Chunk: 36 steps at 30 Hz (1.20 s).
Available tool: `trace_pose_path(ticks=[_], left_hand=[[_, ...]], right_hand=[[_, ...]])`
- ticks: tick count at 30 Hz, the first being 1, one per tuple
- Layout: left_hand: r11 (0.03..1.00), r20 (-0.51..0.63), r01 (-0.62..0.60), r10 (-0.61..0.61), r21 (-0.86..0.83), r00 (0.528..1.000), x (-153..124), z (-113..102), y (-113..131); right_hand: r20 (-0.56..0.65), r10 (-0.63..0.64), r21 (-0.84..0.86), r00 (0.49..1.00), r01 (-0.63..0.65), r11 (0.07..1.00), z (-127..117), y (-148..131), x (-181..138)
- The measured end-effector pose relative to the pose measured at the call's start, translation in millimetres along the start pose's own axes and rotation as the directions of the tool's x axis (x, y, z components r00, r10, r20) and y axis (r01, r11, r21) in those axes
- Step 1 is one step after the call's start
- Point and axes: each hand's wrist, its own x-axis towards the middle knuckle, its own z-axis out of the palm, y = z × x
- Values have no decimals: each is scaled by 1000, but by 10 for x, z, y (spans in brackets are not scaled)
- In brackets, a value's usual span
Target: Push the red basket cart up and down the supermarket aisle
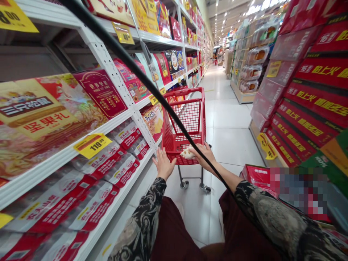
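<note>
A red shopping cart [187,125] with a lattice basket stands in front of me on the aisle floor. My left hand [164,163] is at the near left corner of the cart, fingers stretched out and apart, holding nothing. My right hand [204,156] is closed on a crumpled white cloth [187,153] with small brownish spots, at the cart's near rim. Part of the cloth is hidden under the fingers. Whether the left fingertips touch the cart I cannot tell.
On the left, white shelves [119,81] hold boxed gifts [51,105] and shrink-wrapped bottle packs [59,197]. Stacked red cartons [307,108] line the right side. Tiled floor [225,119] runs ahead between them. A dark cable [141,77] crosses the view. A person [216,58] is far off.
</note>
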Motion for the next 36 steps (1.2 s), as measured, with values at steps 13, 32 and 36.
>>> trace_pose_path(ticks=[13,32,36], left_hand=[[962,173,189,-155,-199,973,303,15,129],[995,318,94,-77,-39,945,71,-63,-246],[998,342,-54,54,-9,938,-38,-75,-188]], right_hand=[[-228,153,37,962,-148,988,38,235,-149],[-230,-585,-123,778,574,810,660,-320,275],[-156,-622,-110,767,612,783,891,-318,249]])
